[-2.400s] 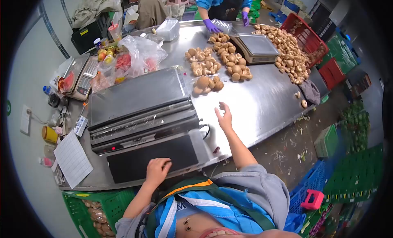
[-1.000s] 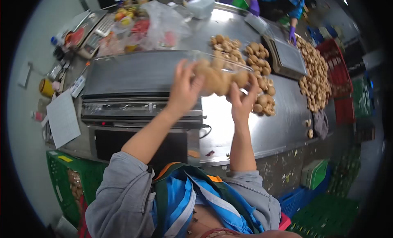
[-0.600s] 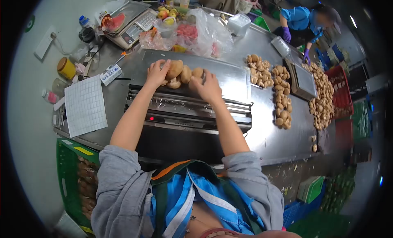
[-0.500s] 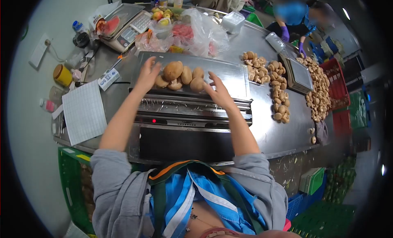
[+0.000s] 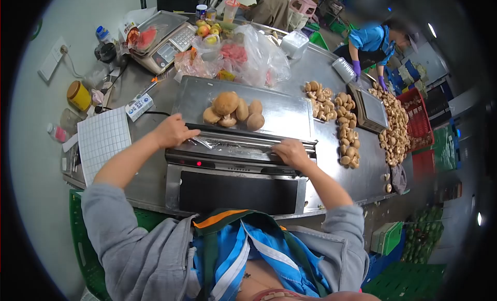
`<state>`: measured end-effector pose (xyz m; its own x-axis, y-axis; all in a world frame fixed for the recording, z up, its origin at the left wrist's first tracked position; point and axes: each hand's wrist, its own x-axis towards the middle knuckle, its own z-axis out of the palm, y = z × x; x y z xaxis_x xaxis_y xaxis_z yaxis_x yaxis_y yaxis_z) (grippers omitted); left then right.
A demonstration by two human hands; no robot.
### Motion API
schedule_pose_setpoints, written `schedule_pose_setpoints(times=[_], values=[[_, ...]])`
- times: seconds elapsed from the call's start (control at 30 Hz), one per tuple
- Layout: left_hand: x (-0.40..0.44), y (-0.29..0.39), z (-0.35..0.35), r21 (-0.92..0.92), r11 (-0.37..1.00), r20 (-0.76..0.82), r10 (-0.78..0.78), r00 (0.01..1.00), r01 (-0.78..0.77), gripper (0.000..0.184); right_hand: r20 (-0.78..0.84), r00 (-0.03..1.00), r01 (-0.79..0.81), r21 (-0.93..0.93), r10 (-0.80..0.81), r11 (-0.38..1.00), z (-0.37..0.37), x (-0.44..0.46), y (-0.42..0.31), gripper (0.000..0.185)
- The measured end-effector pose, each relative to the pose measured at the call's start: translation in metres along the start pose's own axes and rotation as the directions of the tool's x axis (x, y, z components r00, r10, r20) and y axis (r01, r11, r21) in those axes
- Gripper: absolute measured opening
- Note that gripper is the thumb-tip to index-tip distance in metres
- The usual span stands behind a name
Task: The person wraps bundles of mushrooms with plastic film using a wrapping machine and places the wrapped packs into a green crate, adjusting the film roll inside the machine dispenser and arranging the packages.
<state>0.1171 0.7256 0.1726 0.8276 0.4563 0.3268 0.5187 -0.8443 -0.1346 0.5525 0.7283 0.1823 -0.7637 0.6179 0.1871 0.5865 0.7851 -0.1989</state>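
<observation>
A film-wrapping machine (image 5: 241,170) stands in front of me, with a red light lit and a black pad on its near side. Clear cling film (image 5: 209,142) stretches along its slot. At the film's left end, my left hand (image 5: 172,131) is closed, thumb and fingers pinching the edge. My right hand (image 5: 291,153) is closed on the film toward the right end, knuckles up. Just beyond the slot, several shiitake mushrooms (image 5: 227,103) lie grouped on the machine's flat metal plate (image 5: 290,106); neither hand touches them.
Right of the machine are small mushroom groups (image 5: 349,138), a scale (image 5: 371,110) and a large mushroom heap (image 5: 396,125). A co-worker with purple gloves (image 5: 382,83) reaches there. Plastic bags (image 5: 259,55), another scale (image 5: 168,49) and gridded paper (image 5: 103,145) lie behind and left.
Both hands have left the mushrooms, moved back toward me to the film slot and closed on the film. The mushrooms stay grouped on the plate. My view has shifted slightly.
</observation>
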Motion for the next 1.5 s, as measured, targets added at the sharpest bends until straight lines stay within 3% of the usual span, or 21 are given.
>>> schedule_pose_setpoints(times=[0.1,0.13,0.2,0.27,0.33,0.4,0.47,0.5,0.53,0.63,0.67,0.73,0.77,0.87,1.03,1.07,1.2,1.23,1.37,1.47,1.5], values=[[-0.002,0.051,-0.035,-0.313,0.918,-0.330,-0.346,0.878,0.244,0.015,0.125,0.855,-0.502,0.445,0.504,0.741,-0.023,-0.032,-0.055,0.010],[0.015,0.039,-0.058,-0.282,0.929,-0.354,-0.334,0.873,0.241,0.015,-0.042,0.864,-0.327,0.709,0.501,0.624,-0.033,-0.031,-0.045,0.014],[0.044,0.037,-0.101,-0.923,0.175,-0.026,-0.918,0.395,0.344,0.016,-0.343,0.767,0.106,0.901,0.542,0.421,-0.068,-0.004,-0.035,0.019],[0.072,-0.007,-0.123,-0.937,-0.172,0.008,-0.880,0.475,-0.303,0.025,-0.495,0.550,0.251,0.866,0.673,0.431,-0.122,0.064,-0.027,0.018],[0.136,-0.047,-0.099,-0.962,0.045,-0.055,-0.998,0.031,-0.270,0.024,-0.493,0.451,0.237,0.870,0.744,0.433,-0.118,0.131,0.008,0.020],[0.140,-0.100,0.004,-0.897,0.364,-0.329,-0.929,0.173,0.251,0.021,-0.468,0.602,0.012,0.815,0.647,0.579,-0.062,0.161,0.052,0.022],[0.122,-0.089,0.050,-0.579,0.400,0.016,-0.865,0.501,0.710,0.018,-0.256,0.801,-0.344,0.543,0.542,0.766,-0.002,0.169,0.078,0.020],[0.111,-0.079,0.071,-0.493,0.630,-0.151,-0.741,0.654,0.600,0.018,-0.071,0.836,-0.485,0.365,0.543,0.794,0.016,0.161,0.068,0.020],[0.102,-0.073,0.084,-0.363,0.814,-0.287,-0.561,0.776,0.454,0.017,-0.225,0.951,-0.099,0.432,0.213,0.897,0.044,0.156,0.079,0.021],[0.088,-0.068,0.066,-0.327,0.859,-0.184,-0.468,0.864,0.395,0.015,-0.331,0.943,0.010,0.089,0.020,0.996,0.041,0.137,0.073,0.023],[0.080,-0.059,0.068,-0.337,0.853,-0.171,-0.472,0.865,0.399,0.015,-0.320,0.947,0.003,0.101,0.030,0.995,0.032,0.126,0.061,0.023],[0.069,-0.048,0.064,-0.924,0.216,0.129,-0.601,0.789,0.316,0.014,0.202,0.832,-0.500,0.676,0.517,0.541,0.013,0.109,0.042,0.026],[0.070,-0.036,0.024,-0.819,0.080,0.435,-0.560,0.706,0.568,0.021,0.175,0.872,-0.433,0.711,0.457,0.555,0.019,0.094,0.038,0.029],[0.058,-0.005,0.011,-0.881,0.018,0.394,-0.528,0.752,0.473,0.028,0.233,0.867,-0.423,0.813,0.441,0.400,0.011,0.070,0.010,0.032],[0.053,0.015,-0.011,-0.826,0.048,0.406,-0.639,0.653,0.561,0.038,-0.125,0.952,-0.164,0.559,0.278,0.813,0.004,0.060,-0.011,0.031],[0.051,0.020,-0.009,-0.824,0.040,0.415,-0.636,0.651,0.565,0.038,0.091,0.894,-0.381,0.671,0.439,0.636,0.001,0.058,-0.016,0.032],[0.053,0.052,-0.061,-0.857,-0.179,0.463,-0.678,0.571,0.483,0.028,0.107,0.881,-0.316,0.858,0.461,0.404,-0.036,0.045,-0.038,0.034],[0.052,0.068,-0.080,-0.826,-0.248,0.530,-0.645,0.550,0.506,0.027,0.174,0.854,-0.279,0.948,0.490,0.150,-0.038,0.035,-0.057,0.034],[0.006,0.135,-0.041,-0.610,-0.595,0.792,-0.461,0.400,0.523,0.021,0.621,0.648,-0.602,0.772,0.441,-0.203,-0.003,-0.013,-0.098,0.040],[-0.036,0.169,0.017,-0.560,-0.511,0.828,-0.385,0.409,0.653,0.021,0.688,0.574,-0.616,0.720,0.444,-0.320,0.041,-0.040,-0.101,0.040],[-0.042,0.179,0.023,-0.591,-0.389,0.801,-0.391,0.454,0.707,0.022,0.643,0.558,-0.739,0.673,0.525,-0.038,0.053,-0.053,-0.103,0.036]])
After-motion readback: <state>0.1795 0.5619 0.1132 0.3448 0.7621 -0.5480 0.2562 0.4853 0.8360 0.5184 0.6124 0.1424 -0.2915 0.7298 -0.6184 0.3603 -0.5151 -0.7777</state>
